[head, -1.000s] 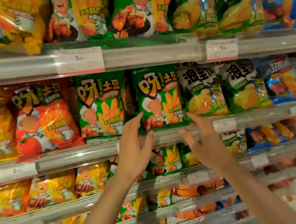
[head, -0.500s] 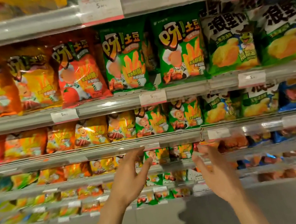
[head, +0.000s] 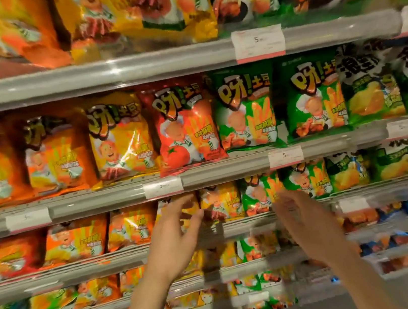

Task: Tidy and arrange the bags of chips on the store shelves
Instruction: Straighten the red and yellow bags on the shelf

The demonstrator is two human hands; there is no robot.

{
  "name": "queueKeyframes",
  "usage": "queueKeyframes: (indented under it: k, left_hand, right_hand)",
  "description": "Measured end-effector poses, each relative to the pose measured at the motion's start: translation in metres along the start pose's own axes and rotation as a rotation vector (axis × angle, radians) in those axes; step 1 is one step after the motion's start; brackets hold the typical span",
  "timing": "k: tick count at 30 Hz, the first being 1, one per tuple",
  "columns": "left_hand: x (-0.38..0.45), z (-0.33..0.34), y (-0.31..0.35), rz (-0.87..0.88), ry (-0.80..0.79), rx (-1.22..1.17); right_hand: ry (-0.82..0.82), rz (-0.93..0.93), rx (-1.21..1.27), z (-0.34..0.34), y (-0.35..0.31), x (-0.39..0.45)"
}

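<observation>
The bags of chips stand upright in rows on tiered store shelves that fill the view. On the middle shelf (head: 124, 195), a red bag (head: 185, 128) with a tomato printed on it sits near the centre, leaning slightly so that its lower edge overhangs the shelf lip. At its 3 o'clock stand two green bags (head: 246, 111), touching side by side, and beyond them, further toward 3 o'clock, dark-topped bags of yellow crisps (head: 370, 87). At the red bag's 9 o'clock is a yellow bag (head: 118, 138), then orange ones.

Below, at 6 o'clock from the red bag, the next shelf carries smaller orange, yellow and green bags of the same kind. Both hands are raised in front of this lower row. The left hand (head: 175, 238) has its fingers spread and loosely extended, the fingertips against or just before a small yellow bag (head: 220, 202); contact cannot be told through the blur. The right hand (head: 306, 223), at 3 o'clock from the left, is also spread wide with nothing in its grasp, in front of a small green bag (head: 261, 193).

White price tags (head: 258, 43) are clipped to the shelf rails. At 12 o'clock, larger bags crowd the top shelf, blurred.
</observation>
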State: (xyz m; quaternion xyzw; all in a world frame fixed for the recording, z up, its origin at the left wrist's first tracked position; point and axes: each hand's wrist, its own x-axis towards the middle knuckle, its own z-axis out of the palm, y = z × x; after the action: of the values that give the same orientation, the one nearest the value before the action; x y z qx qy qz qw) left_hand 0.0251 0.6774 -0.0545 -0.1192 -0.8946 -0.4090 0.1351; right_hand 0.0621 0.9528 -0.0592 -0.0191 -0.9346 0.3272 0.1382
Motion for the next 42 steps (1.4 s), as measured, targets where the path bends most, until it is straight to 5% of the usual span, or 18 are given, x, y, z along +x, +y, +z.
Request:
queueKeyframes:
  k: [7, 15, 20, 42]
  left_hand:
    - [0.069, -0.072, -0.012, 0.147, 0.114, 0.108]
    - [0.132, -0.081, 0.017, 0.213, 0.073, 0.365]
    - [0.148, -0.07, 0.022, 0.202, 0.068, 0.467]
    - [0.148, -0.065, 0.033, 0.048, 0.184, -0.186]
  right_hand:
    - [0.177, -0.153, -0.043, 0.021, -0.098, 0.062]
    - [0.064, -0.225, -0.186, 0.01, -0.15, 0.142]
    - [-0.08, -0.166, -0.057, 0.005, -0.147, 0.154]
    - [-0.131, 0.003, 0.676, -0.014, -0.14, 0.17]
